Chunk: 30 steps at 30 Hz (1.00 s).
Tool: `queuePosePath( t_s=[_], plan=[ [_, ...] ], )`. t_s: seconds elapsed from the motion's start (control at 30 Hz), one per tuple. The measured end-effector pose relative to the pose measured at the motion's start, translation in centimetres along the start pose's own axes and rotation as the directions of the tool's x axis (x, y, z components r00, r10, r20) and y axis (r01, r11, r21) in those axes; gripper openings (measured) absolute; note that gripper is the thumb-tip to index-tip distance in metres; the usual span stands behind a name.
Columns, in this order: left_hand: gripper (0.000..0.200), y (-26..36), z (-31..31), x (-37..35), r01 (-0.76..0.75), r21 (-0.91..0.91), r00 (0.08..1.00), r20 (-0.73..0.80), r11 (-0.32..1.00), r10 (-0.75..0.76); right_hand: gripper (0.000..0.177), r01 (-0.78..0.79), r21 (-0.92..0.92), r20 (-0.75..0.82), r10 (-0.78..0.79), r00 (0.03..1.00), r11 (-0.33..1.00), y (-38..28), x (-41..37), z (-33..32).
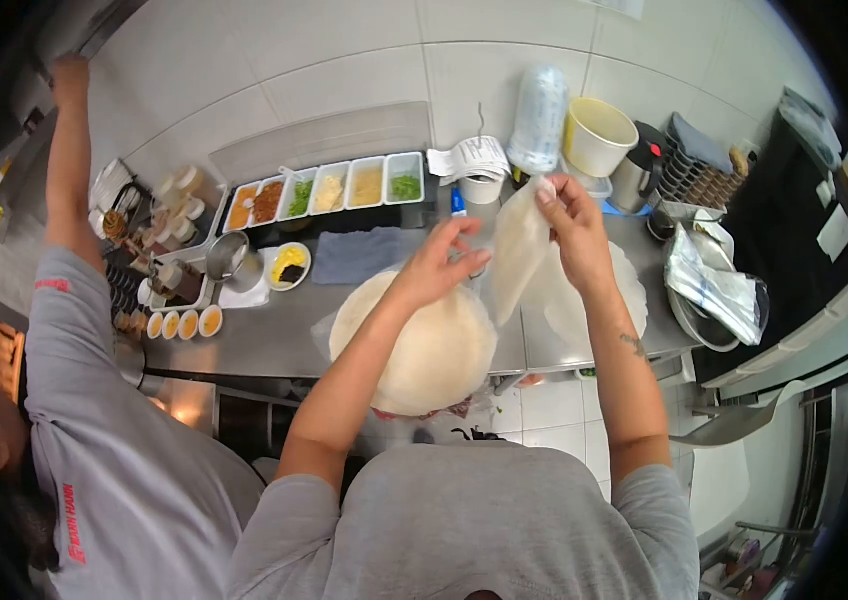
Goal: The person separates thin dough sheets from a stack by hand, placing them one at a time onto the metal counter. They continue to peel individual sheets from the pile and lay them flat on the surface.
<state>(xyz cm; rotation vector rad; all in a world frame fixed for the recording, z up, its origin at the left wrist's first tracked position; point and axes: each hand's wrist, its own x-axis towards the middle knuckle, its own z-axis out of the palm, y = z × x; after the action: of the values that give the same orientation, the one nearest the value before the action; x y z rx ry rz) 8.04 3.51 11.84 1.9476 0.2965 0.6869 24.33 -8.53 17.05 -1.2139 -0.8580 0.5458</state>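
My right hand (pixel 574 225) pinches the top of a thin, whitish rice paper sheet (pixel 519 250), which hangs down folded from the fingers above the counter. My left hand (pixel 432 268) is empty, its fingers apart, over the far edge of a stack of round rice paper (pixel 414 350). That stack lies at the counter's front edge, with clear plastic showing under it. More round pale sheets (pixel 599 300) lie on the steel to the right, partly behind my right forearm.
A row of white trays (pixel 327 188) with toppings stands along the wall. Nearby are a blue-grey cloth (pixel 356 257), a small plate (pixel 289 266), a yellowish bucket (pixel 599 135) and a metal bowl (pixel 706 325). At left, a co-worker (pixel 124 400) reaches upward.
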Motion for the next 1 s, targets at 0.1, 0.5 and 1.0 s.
queuePosePath(
  t_s=[0.1,0.5,1.0],
  plan=[
    [0.029,0.7,2.1,2.8,0.164,-0.252,0.954,0.286,0.954,-0.089,0.017,-0.022,0.046,-0.008,0.022,1.0,0.999,0.2,-2.8,-2.2],
    [0.013,6.7,7.5,-2.9,-0.175,0.048,0.88,0.455,0.983,0.134,0.013,-0.278,-0.348,-0.027,0.287,0.958,0.895,-1.7,-15.6,-10.4],
    [0.013,6.3,9.8,12.2,-0.211,0.254,0.947,0.292,0.944,0.133,0.017,-0.03,-0.391,0.083,0.067,0.994,0.92,-1.5,-1.3,-20.2]
  ],
)
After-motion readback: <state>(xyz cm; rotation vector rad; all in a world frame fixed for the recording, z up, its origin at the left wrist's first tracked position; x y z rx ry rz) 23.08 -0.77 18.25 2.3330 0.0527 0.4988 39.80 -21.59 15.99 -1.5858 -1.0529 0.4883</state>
